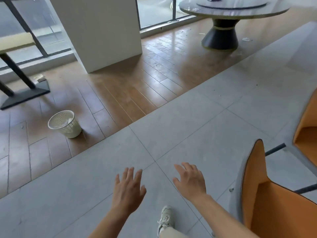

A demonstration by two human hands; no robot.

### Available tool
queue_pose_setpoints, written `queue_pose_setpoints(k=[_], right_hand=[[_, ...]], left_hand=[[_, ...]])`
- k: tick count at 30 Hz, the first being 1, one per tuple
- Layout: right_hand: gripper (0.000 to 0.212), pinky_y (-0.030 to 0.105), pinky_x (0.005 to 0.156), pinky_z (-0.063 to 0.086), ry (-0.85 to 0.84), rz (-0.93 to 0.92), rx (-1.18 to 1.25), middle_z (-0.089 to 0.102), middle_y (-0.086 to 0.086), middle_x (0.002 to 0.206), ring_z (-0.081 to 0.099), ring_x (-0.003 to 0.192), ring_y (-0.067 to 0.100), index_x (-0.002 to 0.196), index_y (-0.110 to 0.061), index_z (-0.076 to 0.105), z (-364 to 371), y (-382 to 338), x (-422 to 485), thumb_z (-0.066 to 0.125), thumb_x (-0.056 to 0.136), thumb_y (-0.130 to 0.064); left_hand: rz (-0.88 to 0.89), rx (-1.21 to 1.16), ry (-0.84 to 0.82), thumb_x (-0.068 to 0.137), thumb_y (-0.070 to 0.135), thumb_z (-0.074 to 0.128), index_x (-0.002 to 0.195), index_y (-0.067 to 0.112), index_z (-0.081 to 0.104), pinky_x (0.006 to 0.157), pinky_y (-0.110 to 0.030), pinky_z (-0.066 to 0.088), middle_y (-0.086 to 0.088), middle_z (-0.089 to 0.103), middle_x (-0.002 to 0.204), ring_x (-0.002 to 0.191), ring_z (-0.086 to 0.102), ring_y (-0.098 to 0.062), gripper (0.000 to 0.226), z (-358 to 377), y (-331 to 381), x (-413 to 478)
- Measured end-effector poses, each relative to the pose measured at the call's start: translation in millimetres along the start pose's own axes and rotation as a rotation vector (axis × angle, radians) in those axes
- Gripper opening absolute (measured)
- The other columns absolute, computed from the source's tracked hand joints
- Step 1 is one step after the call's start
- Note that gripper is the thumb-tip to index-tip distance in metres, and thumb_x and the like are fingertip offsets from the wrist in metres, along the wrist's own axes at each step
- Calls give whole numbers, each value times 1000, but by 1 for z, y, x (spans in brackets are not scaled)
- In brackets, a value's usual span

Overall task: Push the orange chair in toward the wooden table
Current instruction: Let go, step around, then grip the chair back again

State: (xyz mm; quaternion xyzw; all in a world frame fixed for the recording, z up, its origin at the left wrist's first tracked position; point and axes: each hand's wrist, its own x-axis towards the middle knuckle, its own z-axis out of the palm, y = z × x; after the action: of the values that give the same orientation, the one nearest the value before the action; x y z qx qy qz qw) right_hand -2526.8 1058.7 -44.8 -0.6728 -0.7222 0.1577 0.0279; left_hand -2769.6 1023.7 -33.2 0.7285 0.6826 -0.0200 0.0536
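While the orange chair (260,203) stands untouched, a wastebasket (72,130) holds pale scraps (69,120).

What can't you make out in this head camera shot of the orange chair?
Orange chair: head view, seat cut off by right and bottom edges.
Second orange chair: mostly beyond the right edge.
Left table: blurred, cut by the left edge; material unclear.
Basket contents: too small to tell.

Bare forearms (106,224), white laced sneaker (165,219), pale beige trouser leg (170,234)
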Motion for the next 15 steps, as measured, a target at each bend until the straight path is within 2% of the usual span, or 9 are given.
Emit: queue_pose_setpoints(k=[5,7,10,15], right_hand=[[49,38,90,45,7,-19,25,55,-3,137,51,118,25,137,-32,52,-20,7,100,53,90,-44],[49,38,91,44,25,15,55,54,-3,138,51,120,25,138,-32,52,-33,19,127,52,92,-45],[47,39,89,46,108,119,89,59,-3,133,54,116,25,135,-31,56,-48,46,160,56,90,-45],[43,42,83,52,243,454,125,65,1,125,60,107,29,125,-27,63,-68,107,193,64,84,-41]], left_hand=[[55,56,24,82,39,67,135,18,54,103,-61,42,-14,57,135,130,50,-36,58,-30,-10,112],[79,34,5,86,39,64,138,18,52,107,-60,37,-15,54,139,134,46,-36,57,-38,3,157],[251,44,7,84,40,66,135,19,54,105,-60,40,-16,56,137,131,49,-37,57,-45,37,230],[613,27,-49,80,39,72,133,18,56,100,-59,43,-17,58,134,127,52,-39,59,-37,126,344]])
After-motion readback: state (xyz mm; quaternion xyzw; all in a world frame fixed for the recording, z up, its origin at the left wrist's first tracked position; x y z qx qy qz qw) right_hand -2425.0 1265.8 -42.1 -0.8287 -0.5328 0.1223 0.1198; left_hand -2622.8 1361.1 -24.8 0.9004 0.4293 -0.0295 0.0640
